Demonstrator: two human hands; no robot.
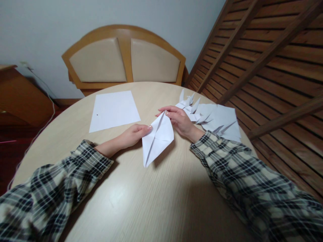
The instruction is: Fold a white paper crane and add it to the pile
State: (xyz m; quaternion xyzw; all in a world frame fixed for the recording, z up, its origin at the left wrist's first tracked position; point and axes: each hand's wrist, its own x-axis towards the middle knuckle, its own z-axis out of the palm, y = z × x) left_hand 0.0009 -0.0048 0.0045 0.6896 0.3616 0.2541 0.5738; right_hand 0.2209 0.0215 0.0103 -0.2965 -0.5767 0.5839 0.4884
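Note:
Between my two hands is a folded white paper, diamond-shaped, with a slit running lengthwise down its middle. It is held tilted above the table, one point toward me. My left hand pinches its left edge, thumb on top and fingers hidden beneath. At the far point, my right hand grips the paper with the thumb at the tip and the fingers behind it. Just beyond my right hand stand several folded paper cranes with pointed wings and necks.
A flat white paper sheet with a small dark dot lies on the left of the round wooden table. More white paper lies at the right edge. A padded headboard-like panel stands behind, and a slatted wooden screen rises at right.

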